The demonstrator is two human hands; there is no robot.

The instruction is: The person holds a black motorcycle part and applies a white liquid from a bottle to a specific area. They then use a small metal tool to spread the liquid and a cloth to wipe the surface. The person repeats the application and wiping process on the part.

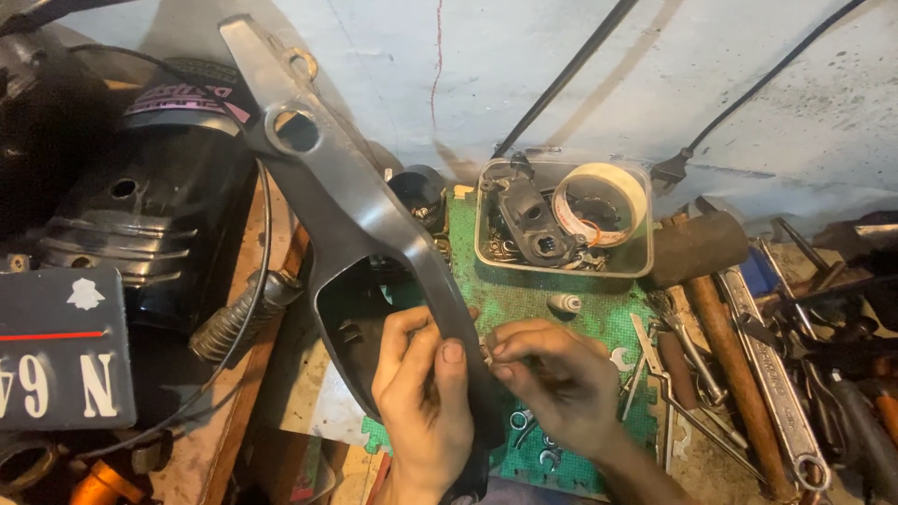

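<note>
**Both hands closed on a grey panel over a cluttered workbench**

While the long grey plastic panel (346, 201) stretches from the upper left of the workbench down toward its near edge, its lower end sits over the green mat (561, 318), where both hands meet it. Held this way, the piece is propped at a slant, its far tip leaning near the wall and its near end brought close under the eyes, which seems to suit fine work at that end.

The left hand (421, 393) is wrapped around the panel's lower edge, fingers curled over the front and thumb pressed flat against the rim; it is clenched firmly on the panel, steadying it. The right hand (552, 369) is drawn nearly closed, fingertips pinched together right against the panel's edge beside the left thumb. Something small appears to be nipped between those fingertips, but it is too hidden to say what.

Behind the hands, toward the far edge of the mat, stands a clear plastic tub (561, 257) holding a roll of tape (603, 201) and dark parts. On the right side of the workbench lie a wooden-handled hammer (716, 299) and a long wrench (772, 374). A few loose washers (524, 425) lie on the mat just below the right wrist. At the left edge a black moulded cover (140, 206) rests, well apart from the hands.
</note>
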